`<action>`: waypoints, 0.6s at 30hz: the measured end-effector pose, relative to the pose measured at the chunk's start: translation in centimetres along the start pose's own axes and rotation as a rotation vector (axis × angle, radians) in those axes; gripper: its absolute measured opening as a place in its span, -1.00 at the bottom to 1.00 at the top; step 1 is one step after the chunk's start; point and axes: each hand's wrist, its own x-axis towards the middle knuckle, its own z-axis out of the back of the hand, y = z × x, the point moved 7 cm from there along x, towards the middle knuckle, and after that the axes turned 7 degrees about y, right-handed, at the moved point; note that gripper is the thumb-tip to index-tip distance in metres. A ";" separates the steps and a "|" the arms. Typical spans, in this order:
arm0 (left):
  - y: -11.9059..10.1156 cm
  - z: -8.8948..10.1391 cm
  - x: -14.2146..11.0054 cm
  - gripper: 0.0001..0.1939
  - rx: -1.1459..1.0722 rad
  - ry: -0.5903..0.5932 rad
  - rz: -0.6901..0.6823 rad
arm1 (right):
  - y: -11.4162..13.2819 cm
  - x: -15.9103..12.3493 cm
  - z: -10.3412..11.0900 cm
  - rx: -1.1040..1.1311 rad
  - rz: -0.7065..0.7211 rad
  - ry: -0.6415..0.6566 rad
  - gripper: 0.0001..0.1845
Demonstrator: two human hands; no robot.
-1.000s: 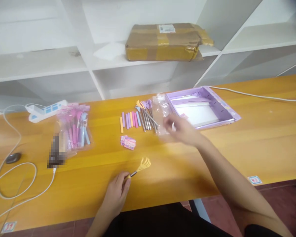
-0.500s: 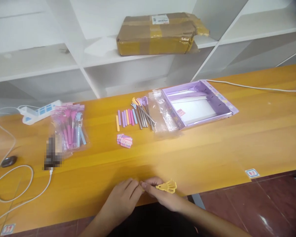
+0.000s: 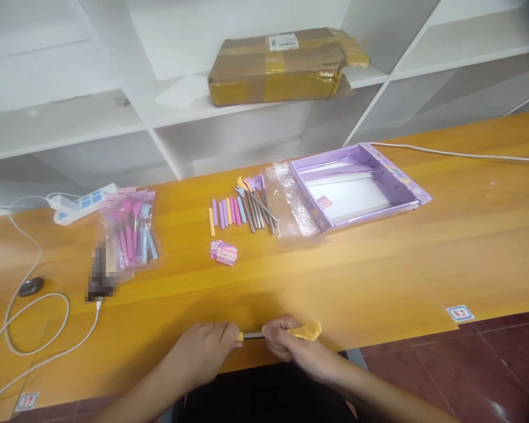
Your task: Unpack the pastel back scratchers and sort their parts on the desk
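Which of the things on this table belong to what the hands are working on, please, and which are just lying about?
In hand:
- yellow hand-shaped back scratcher, gripped by left hand at the handle end and right hand near the claw

Lying about:
- loose row of scratchers and coloured grips
- purple box
- bagged scratchers
- small labels
- power strip
- cardboard parcel

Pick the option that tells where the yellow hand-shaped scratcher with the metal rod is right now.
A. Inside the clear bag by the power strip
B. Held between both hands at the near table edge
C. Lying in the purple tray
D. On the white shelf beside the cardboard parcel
B: the left hand grips the handle end and the right hand the head end of the yellow hand-shaped scratcher, its metal rod bare between them.
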 end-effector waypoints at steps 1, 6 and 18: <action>1.0 0.5 -0.5 -0.76 -0.042 -0.015 0.015 | 0.4 -0.5 1.0 -0.005 0.008 -0.037 -0.16; 10.5 3.6 -3.8 -0.68 -0.174 -0.051 0.396 | 7.2 -5.7 9.0 -0.143 0.248 -0.354 -0.22; 17.8 10.5 9.7 -0.50 -0.351 -0.500 0.621 | 24.0 8.1 13.5 -1.461 0.300 -0.788 -0.65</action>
